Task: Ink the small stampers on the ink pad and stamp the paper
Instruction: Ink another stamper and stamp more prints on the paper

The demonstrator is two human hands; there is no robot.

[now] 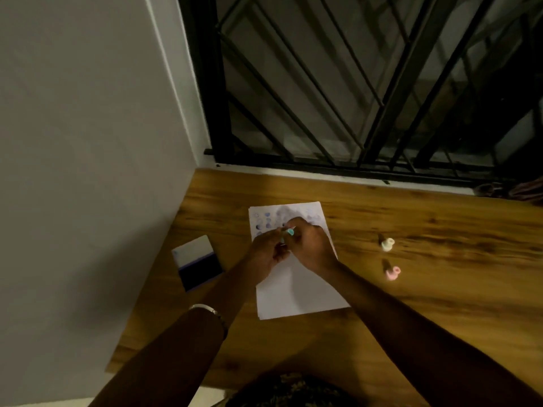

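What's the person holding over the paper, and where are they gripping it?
A small teal stamper, pinched between the fingertips of the left hand and right hand. Blur hides which part each grips.

wooden table [426, 304], paper [296, 292], ink pad [198, 262], two stampers [387, 244]

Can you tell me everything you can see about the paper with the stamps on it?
The paper is a white sheet lying flat on the wooden table, turned a little askew. Its far end carries rows of small bluish stamp marks, too blurred to make out their shapes. The near half is blank. Both hands, the left hand and right hand, are over its upper part, casting a grey shadow. The ink pad lies apart on its left.
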